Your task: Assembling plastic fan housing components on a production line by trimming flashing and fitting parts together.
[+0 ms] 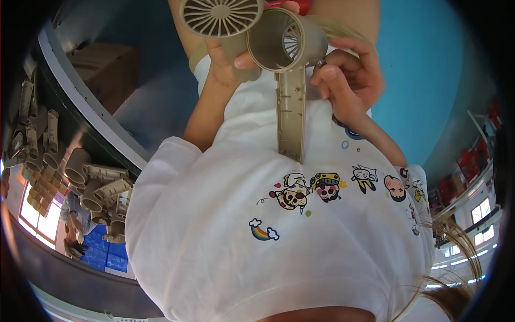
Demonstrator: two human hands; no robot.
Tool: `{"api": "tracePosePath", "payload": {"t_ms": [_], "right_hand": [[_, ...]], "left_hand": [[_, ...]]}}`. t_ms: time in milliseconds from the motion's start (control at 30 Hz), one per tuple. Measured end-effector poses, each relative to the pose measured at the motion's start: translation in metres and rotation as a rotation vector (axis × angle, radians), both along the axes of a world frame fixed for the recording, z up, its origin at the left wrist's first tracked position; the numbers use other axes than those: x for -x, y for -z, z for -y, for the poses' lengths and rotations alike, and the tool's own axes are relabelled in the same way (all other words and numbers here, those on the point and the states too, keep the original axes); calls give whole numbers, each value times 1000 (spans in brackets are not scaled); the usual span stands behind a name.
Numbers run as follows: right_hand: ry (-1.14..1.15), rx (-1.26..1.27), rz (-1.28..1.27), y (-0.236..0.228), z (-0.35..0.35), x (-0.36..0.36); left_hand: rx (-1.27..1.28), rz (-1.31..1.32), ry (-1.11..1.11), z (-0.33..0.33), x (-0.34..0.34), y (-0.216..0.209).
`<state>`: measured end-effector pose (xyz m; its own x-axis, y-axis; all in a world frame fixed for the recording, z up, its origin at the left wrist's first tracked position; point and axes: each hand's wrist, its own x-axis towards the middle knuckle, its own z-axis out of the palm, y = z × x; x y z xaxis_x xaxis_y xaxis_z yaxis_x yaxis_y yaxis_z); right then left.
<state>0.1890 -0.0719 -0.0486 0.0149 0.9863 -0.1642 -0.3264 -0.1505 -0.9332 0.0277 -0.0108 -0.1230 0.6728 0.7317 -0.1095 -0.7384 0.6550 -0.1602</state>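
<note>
Above my lap is a tan plastic housing shaped like a hair-dryer shell, with an open round barrel and a long hollow handle hanging toward my shirt. A spoked grille shows deep inside its barrel. Against its left side sits a second tan housing with a spoked round grille on its end. My left hand is closed around these parts, its thumb by the open barrel's rim. My right hand is at the barrel's right side, thumb and fingers pinched by a small dark piece too small to name.
Many similar tan housings are heaped on a surface at my left. Beyond them are a person and blue boxes. A brown carton stands at upper left. Something red shows behind the barrel. Red items are at far right.
</note>
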Motion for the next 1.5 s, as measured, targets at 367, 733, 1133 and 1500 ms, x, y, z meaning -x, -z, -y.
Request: {"api": "tracePosePath", "payload": {"t_ms": [367, 733, 1133, 1500], "right_hand": [[28, -191, -63, 0, -19, 13], [-23, -165, -422, -63, -48, 29], [-140, -89, -420, -59, -23, 36], [-96, -247, -249, -45, -14, 17]], "left_hand": [[-691, -1148, -525, 0, -14, -48], [-706, -1343, -644, -15, 19, -151], [-660, -679, -501, -30, 34, -109], [-433, -361, -350, -24, 16, -95]]}}
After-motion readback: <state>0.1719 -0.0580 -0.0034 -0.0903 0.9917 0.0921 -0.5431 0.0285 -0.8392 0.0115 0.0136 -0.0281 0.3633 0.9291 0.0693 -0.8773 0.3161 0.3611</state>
